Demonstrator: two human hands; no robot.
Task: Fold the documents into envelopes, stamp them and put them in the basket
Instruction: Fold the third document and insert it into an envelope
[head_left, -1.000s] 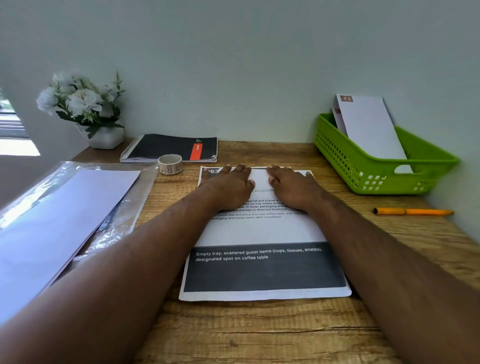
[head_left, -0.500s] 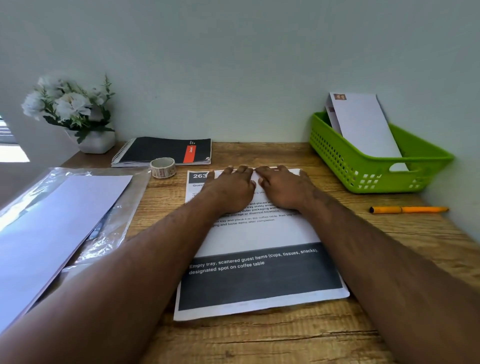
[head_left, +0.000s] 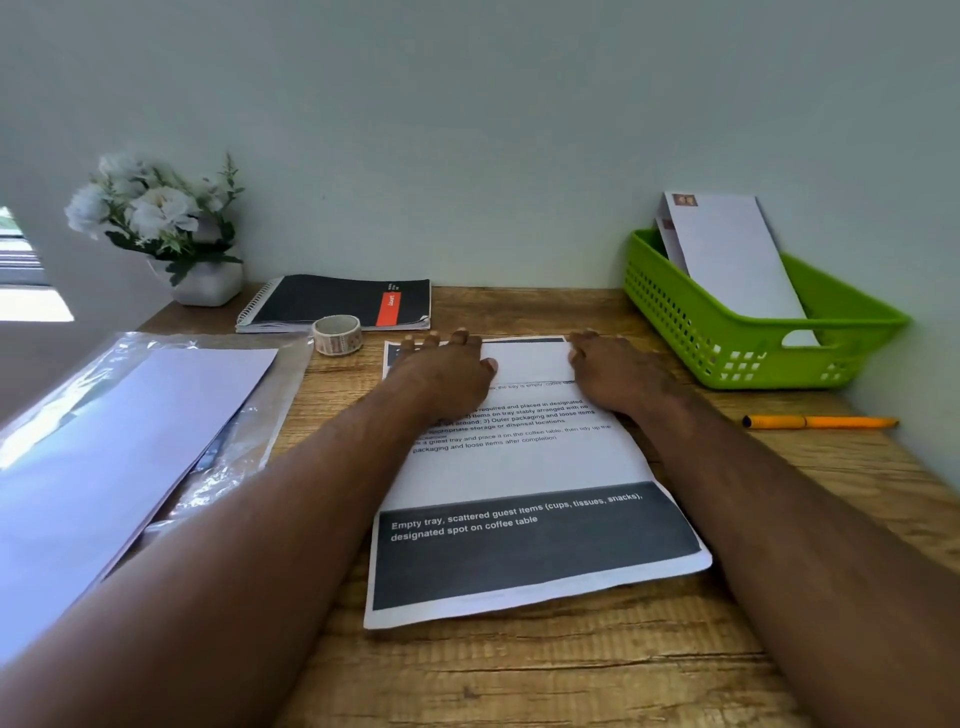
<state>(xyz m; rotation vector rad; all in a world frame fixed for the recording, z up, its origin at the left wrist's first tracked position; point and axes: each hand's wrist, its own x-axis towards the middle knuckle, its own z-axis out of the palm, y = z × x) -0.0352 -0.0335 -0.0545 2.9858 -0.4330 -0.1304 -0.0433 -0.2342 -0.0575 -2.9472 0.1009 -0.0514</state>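
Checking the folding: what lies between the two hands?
Head view: between left hand and right hand, only the folded white flap of the printed paper document.

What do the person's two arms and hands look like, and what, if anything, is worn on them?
Both forearms are bare, with no sleeves in view. The left hand and right hand wear no gloves; no watch, bracelet or rings show.

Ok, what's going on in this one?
A person is pressing both hands, left hand and right hand, flat on the far end of a printed sheet on a wooden desk, apparently creasing a fold. Two stamped envelopes already stand in the green basket.
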